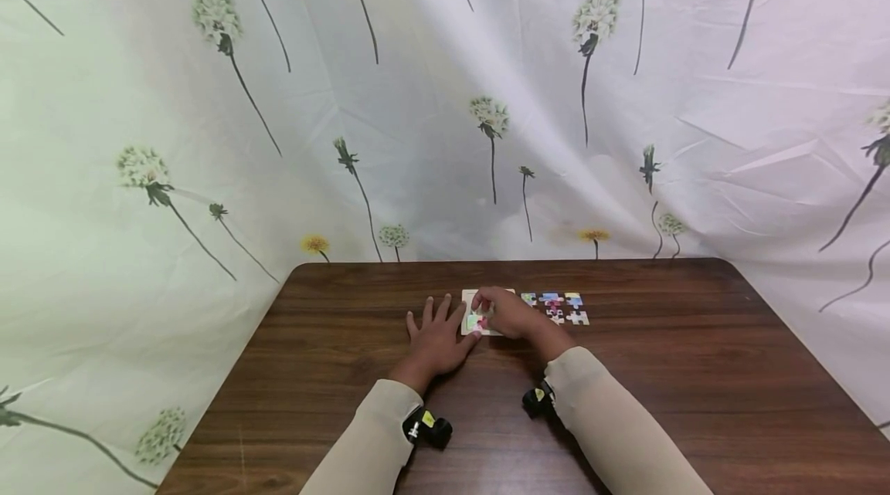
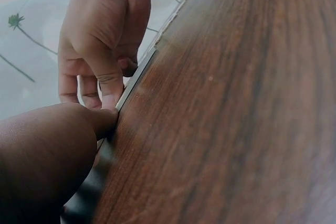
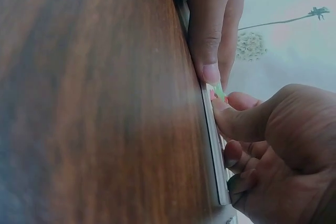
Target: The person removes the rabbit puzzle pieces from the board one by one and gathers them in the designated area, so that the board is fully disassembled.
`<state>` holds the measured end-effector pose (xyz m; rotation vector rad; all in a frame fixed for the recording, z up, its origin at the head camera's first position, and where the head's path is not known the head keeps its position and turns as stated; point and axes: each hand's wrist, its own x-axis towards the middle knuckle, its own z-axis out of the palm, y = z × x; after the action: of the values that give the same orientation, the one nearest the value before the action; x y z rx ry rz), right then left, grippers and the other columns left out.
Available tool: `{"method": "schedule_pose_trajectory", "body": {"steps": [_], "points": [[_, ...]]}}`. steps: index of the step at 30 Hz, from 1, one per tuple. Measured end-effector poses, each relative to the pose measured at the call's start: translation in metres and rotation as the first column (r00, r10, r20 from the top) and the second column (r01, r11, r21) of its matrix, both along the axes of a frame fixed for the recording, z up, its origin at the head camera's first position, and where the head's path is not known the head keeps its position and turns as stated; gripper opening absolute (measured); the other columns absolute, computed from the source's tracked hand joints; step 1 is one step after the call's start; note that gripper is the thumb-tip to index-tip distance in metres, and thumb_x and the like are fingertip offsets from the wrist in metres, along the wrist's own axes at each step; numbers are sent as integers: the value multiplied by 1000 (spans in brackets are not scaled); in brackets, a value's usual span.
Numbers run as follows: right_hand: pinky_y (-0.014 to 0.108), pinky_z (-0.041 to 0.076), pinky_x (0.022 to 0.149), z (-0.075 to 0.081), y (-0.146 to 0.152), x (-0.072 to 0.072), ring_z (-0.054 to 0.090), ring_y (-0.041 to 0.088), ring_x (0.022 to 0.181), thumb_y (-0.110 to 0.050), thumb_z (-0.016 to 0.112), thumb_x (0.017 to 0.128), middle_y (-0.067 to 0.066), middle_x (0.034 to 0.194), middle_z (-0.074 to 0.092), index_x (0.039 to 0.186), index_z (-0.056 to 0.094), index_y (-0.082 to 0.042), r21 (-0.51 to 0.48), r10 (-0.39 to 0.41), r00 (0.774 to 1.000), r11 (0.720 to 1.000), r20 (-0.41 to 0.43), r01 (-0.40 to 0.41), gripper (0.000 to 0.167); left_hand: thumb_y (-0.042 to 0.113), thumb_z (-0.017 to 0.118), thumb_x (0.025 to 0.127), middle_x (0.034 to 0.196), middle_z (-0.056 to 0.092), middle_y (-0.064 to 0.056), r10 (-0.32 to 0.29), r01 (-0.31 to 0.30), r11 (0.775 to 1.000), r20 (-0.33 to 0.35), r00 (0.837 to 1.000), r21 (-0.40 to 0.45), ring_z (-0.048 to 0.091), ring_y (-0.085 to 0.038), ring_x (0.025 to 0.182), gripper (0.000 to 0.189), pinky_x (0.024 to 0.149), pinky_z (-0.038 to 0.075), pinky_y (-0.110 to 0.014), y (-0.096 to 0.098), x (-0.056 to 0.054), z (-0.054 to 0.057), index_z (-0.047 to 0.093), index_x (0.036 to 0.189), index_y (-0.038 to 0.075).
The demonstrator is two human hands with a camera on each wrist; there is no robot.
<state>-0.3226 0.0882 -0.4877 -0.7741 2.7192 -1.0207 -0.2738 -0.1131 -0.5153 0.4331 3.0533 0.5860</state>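
A small white puzzle tray [image 1: 488,333] lies on the table, with a colourful puzzle piece [image 1: 476,322] in its near left part. My left hand [image 1: 438,342] rests palm down at the tray's left side, its fingers spread and its thumb on the near left corner. In the right wrist view, that thumb's tip is right at the green and red piece. My right hand [image 1: 509,313] reaches over the tray from the right. Its curled thumb and index finger pinch at the piece, and it covers much of the tray.
Several loose puzzle pieces [image 1: 554,300] lie in two rows to the right of the tray. The brown wooden table [image 1: 313,379] ends behind the tray at a fabric backdrop [image 1: 424,132] printed with dandelions.
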Motion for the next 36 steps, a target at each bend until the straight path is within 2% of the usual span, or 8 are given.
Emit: {"method": "schedule_pose_trajectory", "body": {"steps": [5,10,15,26,36], "points": [[34,53,83,-2,1,1,63,18,92,9,73,93,9,107,72,110,71,-8,-70,4,1000,998,0,-4,25,59,54,110,181,29,-14,1,-1,1000,-2,1000,2,16,-49,169,70,127,9,-83,-1,0,0,44,169,23],[29,50,77,-2,2,2,59,13,82,8,75,94,8,106,72,110,71,-8,-87,-7,1000,996,15,9,23,61,53,110,182,27,-13,0,0,1000,13,1000,3,14,-49,170,71,127,8,-82,-1,1,1,42,170,24],[27,49,71,-3,2,2,58,10,73,5,78,94,10,106,74,110,73,-6,-100,-2,1000,995,-20,0,20,60,53,110,182,26,-13,-6,6,1000,20,1000,2,13,-49,170,71,127,7,-82,-1,0,0,41,170,23],[27,51,72,-2,4,4,60,10,75,6,80,93,9,103,72,109,74,-7,-122,-7,1000,993,-10,6,22,60,53,111,183,25,-13,-7,7,1000,28,1000,4,11,-48,170,72,128,6,-82,0,0,-1,40,171,24],[26,49,69,-1,4,5,56,9,72,8,75,96,9,100,76,110,78,-8,-94,-16,998,995,-62,10,20,60,53,111,182,26,-14,-7,7,1000,19,1000,2,13,-49,170,72,128,7,-82,0,-1,0,41,171,23]]}}
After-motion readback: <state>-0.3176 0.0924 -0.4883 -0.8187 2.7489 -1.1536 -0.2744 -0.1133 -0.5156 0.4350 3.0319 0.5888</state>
